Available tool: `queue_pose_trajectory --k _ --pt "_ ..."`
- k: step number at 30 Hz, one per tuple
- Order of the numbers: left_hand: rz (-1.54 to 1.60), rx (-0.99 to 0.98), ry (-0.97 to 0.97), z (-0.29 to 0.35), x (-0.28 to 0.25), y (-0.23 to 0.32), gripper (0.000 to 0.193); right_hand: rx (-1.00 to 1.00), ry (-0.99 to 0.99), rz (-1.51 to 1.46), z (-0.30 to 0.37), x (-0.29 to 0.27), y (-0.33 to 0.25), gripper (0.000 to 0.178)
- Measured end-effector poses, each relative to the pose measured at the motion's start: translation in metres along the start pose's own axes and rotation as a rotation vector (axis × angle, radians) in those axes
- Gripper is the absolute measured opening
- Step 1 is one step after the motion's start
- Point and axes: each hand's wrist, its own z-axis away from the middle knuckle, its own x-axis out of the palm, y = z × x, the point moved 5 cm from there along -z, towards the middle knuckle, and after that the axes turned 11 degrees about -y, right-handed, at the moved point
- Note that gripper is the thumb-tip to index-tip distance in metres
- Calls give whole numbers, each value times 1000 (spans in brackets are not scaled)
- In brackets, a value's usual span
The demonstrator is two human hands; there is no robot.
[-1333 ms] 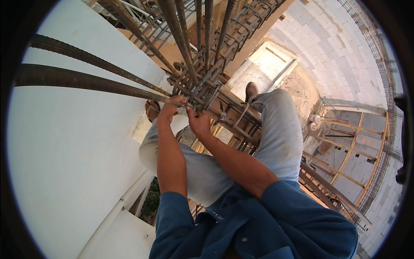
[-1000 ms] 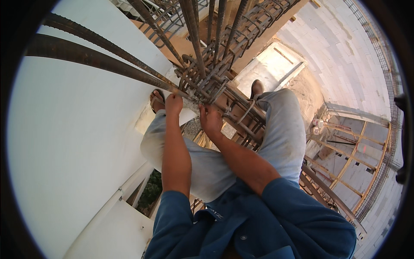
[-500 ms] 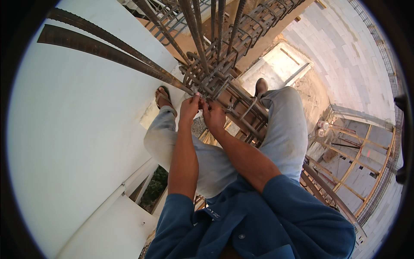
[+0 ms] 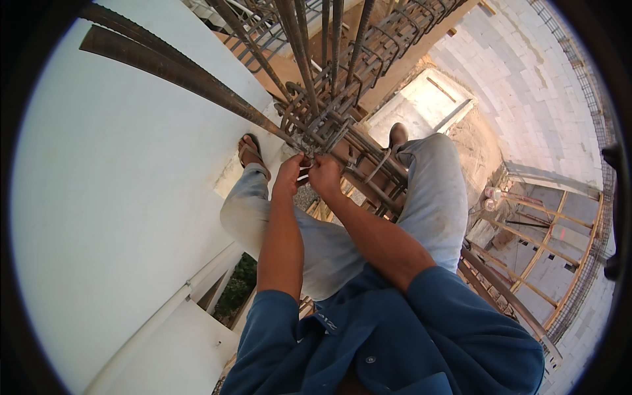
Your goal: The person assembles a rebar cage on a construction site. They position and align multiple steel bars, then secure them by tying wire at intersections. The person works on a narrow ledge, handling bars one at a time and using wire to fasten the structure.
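Observation:
My left hand (image 4: 288, 174) and my right hand (image 4: 324, 174) meet between my knees, fingertips pinched close together. Something small is between them, too small to name. Both hands are at the near end of a rebar cage (image 4: 336, 131), where bars and stirrups cross. Just beyond my left fingers, thick upright rebars (image 4: 197, 84) rise from the joint toward the upper left. More vertical bars (image 4: 296, 46) stand behind it. My fingertips partly hide each other.
A smooth white wall (image 4: 118, 197) fills the left side. My sandalled left foot (image 4: 250, 150) rests on a ledge beside it; my right foot (image 4: 398, 135) is beyond the cage. Far below on the right lie timber framing (image 4: 546, 237) and a block wall (image 4: 520, 72).
Both hands have drawn slightly back toward me, away from the joint. The fingertips remain together.

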Motion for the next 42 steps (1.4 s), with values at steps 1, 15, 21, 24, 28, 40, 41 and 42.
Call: queue_pose_trajectory --k 1,15,21,24,28,40,41,42 --pt "17 -3 -11 1 1 0 29 7 -58 20 1 1 1 38" --pt "-261 -40 -12 -7 8 14 25 -146 -57 58 41 13 -2 30" --pt "-4 34 -90 -8 8 9 23 -46 -161 299 31 2 -15 21" --pt "-29 11 0 -2 3 12 17 -53 -64 346 23 -4 -23 21" --pt "-18 -61 65 3 4 17 13 -71 -100 488 4 0 -27 19" --pt "-161 30 35 -7 -21 38 22 -104 192 240 -3 11 -8 20" --pt "-108 72 67 -7 -21 38 23 -116 243 151 -3 12 -5 21" --pt "-37 105 54 -6 -18 37 23 -106 283 138 -3 14 -3 21"
